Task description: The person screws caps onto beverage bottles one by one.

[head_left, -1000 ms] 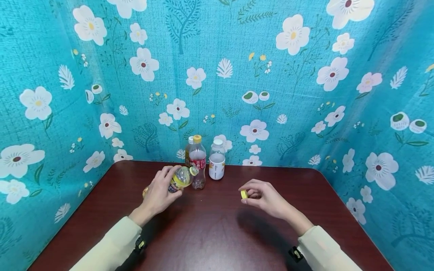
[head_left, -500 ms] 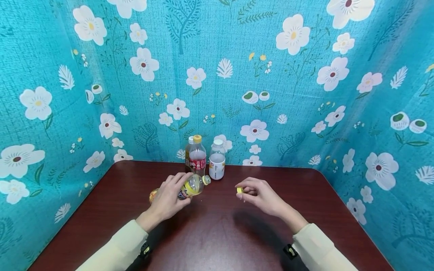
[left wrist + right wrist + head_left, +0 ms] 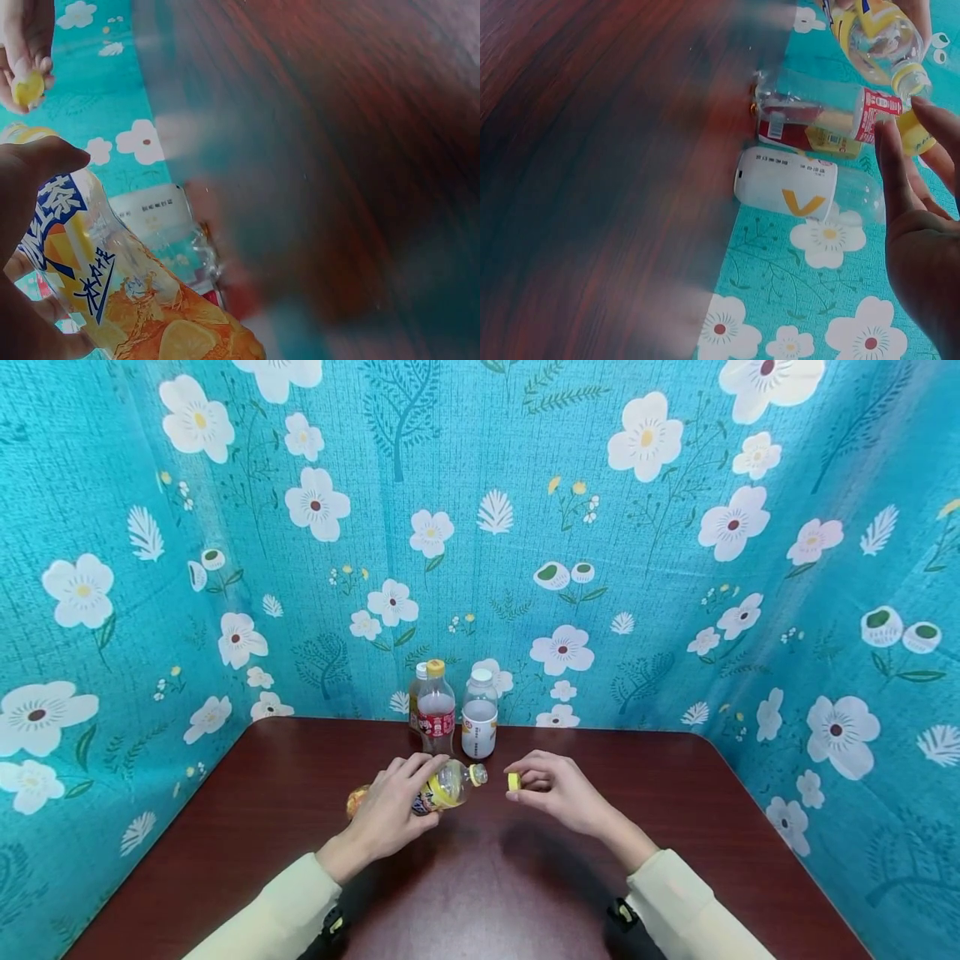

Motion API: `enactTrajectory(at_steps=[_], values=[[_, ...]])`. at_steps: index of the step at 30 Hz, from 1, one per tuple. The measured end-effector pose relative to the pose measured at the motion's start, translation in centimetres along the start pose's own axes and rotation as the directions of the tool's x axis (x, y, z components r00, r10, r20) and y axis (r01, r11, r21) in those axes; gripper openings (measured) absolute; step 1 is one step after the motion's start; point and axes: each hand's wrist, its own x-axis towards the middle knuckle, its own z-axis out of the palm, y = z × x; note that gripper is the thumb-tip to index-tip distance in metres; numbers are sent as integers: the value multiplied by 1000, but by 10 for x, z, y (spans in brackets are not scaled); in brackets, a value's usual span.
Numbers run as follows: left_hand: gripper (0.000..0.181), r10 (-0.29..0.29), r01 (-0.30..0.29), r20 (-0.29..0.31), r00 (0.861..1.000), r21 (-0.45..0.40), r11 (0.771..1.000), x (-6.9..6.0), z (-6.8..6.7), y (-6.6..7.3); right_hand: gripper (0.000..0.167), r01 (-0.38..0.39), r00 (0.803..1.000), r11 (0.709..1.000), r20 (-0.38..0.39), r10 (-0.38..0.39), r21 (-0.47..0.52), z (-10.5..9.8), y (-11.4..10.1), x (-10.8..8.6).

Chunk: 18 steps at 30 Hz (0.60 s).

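My left hand (image 3: 390,810) grips a clear plastic drink bottle (image 3: 452,783) with a yellow and blue label. The bottle is tilted well over, its uncapped mouth towards the right. In the left wrist view, orange slices are printed on the lower part of the bottle (image 3: 180,322). To the right, my right hand (image 3: 562,793) pinches a yellow bottle cap (image 3: 513,782) between thumb and fingers. A small gap separates cap and mouth in the head view. In the right wrist view, the cap (image 3: 915,135) appears close to the bottle neck (image 3: 909,77).
Behind the hands stand a bottle with a red label and yellow cap (image 3: 437,722), a white-labelled bottle (image 3: 480,735), and a partly hidden white-capped bottle (image 3: 414,706). A floral blue curtain (image 3: 480,610) rises behind the dark wooden table (image 3: 480,893).
My left hand has carried the bottle rightwards and slightly nearer to me, tilting it further over. My right hand has moved left with the cap, so the gap between them has narrowed.
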Motion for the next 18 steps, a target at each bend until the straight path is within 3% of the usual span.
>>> enactTrajectory(at_steps=[11,18], values=[[84,12,-11,48,999,-21,1000,0,5,7,34,-58,998,996,-7,59,66,13,-3,6],[85,9,-9,70,997,-9,1000,0,6,12,29,-50,999,997,-7,50,67,16,-4,8]])
